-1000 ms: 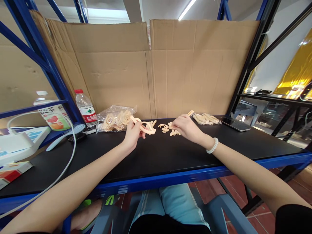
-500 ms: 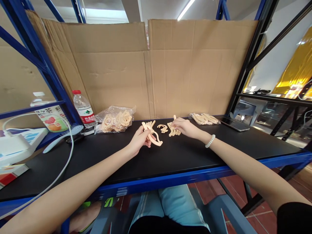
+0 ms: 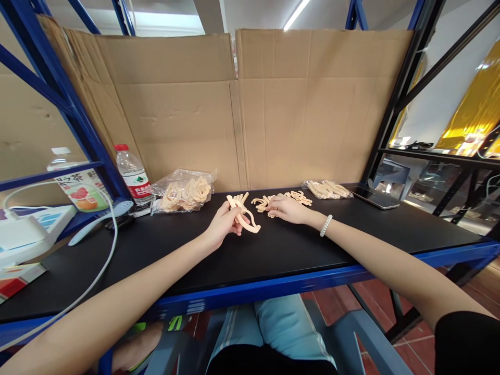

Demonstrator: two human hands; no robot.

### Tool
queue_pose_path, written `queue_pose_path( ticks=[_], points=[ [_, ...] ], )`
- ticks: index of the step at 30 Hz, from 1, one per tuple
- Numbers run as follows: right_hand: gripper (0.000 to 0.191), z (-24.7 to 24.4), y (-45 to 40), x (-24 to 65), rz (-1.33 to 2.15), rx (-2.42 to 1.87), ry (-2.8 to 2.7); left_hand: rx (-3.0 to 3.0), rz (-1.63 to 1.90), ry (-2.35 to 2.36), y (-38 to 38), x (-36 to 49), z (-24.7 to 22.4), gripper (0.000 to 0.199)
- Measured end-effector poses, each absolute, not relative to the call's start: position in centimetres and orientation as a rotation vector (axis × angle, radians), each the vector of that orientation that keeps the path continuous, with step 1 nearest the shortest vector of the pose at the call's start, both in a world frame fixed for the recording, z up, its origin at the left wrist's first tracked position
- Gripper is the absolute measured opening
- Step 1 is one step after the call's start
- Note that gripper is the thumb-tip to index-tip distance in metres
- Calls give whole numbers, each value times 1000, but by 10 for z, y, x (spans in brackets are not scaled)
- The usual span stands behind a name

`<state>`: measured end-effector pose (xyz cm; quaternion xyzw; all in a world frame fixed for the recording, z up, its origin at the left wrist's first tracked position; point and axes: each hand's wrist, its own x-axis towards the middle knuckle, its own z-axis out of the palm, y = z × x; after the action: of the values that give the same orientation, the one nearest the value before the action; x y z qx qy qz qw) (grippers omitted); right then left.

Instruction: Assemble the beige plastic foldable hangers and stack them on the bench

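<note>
My left hand (image 3: 225, 223) is closed around several pale wooden pieces (image 3: 248, 224), one of them curved with a hooked end pointing right. To its right, small pale wooden pieces (image 3: 259, 203) lie on the black tabletop (image 3: 289, 255). My right hand (image 3: 286, 209) is over that group, palm down, with its fingers bent and pressed together; its fingertips touch the pieces, and what they hold, if anything, is hidden. More wooden pieces (image 3: 300, 197) show just behind my right hand.
At the back left are a clear bag of curled pieces (image 3: 187, 194), a red-capped bottle (image 3: 135, 174) and a pale-blue brush (image 3: 102, 222). A white cable (image 3: 113, 250) hangs at left. Another bag (image 3: 327, 189) and a phone (image 3: 375, 198) lie at the back right.
My right hand has moved left and slightly down over the small pieces, uncovering others behind it. The upright piece at its fingers no longer shows. My left hand has stayed in place.
</note>
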<state>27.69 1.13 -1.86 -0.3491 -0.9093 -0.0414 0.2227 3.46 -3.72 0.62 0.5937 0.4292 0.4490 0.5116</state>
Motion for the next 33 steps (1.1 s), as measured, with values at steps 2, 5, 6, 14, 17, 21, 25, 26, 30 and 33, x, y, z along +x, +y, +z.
queue_pose_path(
  ticks=[2, 5, 6, 14, 17, 21, 25, 26, 30, 33],
  points=[
    [22, -17, 8, 275, -130, -991, -2522, 1426, 1083, 1031, -38, 34, 7, 3],
    [31, -21, 6, 273, -158, -1132, -2431, 1429, 1084, 1034, -38, 34, 7, 3],
    [39, -24, 7, 272, -161, -1187, -2399, 1431, 1082, 1035, -38, 34, 7, 3],
    [68, -44, 24, 277, 32, -1369, -2531, 1436, 1076, 1044, -37, 35, 4, 4],
    [69, -44, 36, 281, 45, -1362, -2521, 1430, 1070, 1056, -37, 35, 4, 4],
    [71, -45, 55, 281, 46, -1382, -2508, 1420, 1069, 1067, -36, 36, 3, 3],
    [74, -41, 65, 279, 36, -1384, -2494, 1418, 1083, 1044, -35, 34, 1, 4],
    [73, -38, 65, 280, 20, -1365, -2487, 1415, 1088, 1034, -35, 33, 1, 5],
    [64, -26, 62, 309, -137, -1280, -2330, 1413, 1098, 1005, -34, 32, 0, 7],
    [63, -26, 60, 341, -183, -1318, -2344, 1421, 1084, 1012, -35, 34, 0, 5]
  ],
)
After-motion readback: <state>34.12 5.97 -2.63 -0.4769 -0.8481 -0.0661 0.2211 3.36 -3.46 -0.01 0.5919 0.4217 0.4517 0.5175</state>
